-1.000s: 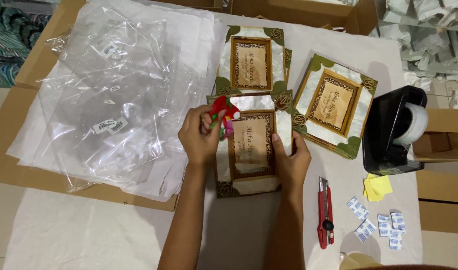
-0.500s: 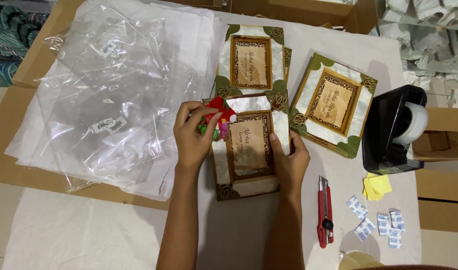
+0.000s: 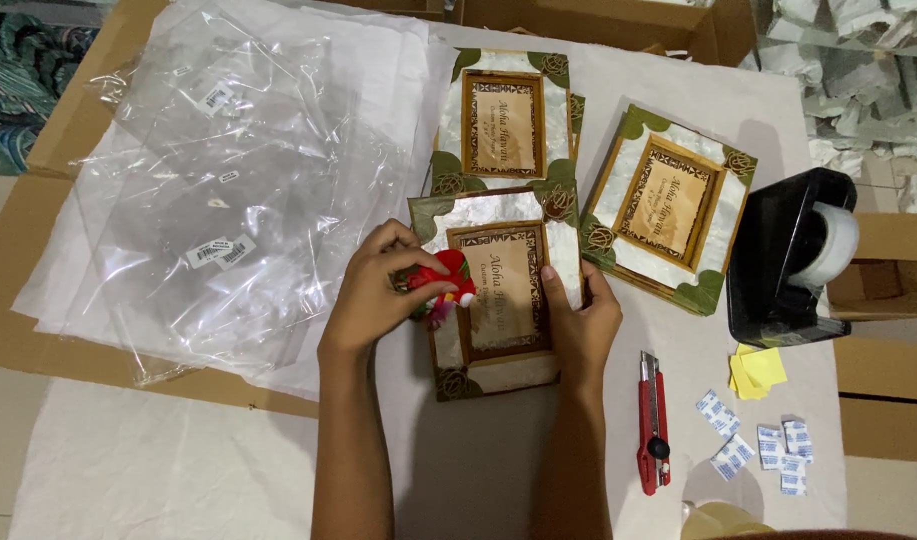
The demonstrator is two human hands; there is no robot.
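the left hand [image 3: 373, 300] is pinching a small red and white ornament [image 3: 448, 280] against the left border of a picture frame [image 3: 498, 290], fingers curled around it. the right hand [image 3: 578, 320] is gripping the frame's right edge, thumb lying on the pearly front, fingers wrapping behind. the frame is lying flat between both hands on the white table covering [image 3: 178, 470]. just beyond the hands a second frame [image 3: 503, 120] is resting, and a third frame [image 3: 668, 205] is sitting beyond the right hand. clear plastic bags [image 3: 208, 190] are piling up beside the left hand. a red box cutter [image 3: 650, 420], yellow sticky notes [image 3: 758, 370] and a black tape dispenser [image 3: 788, 260] are lying to the right of the right hand.
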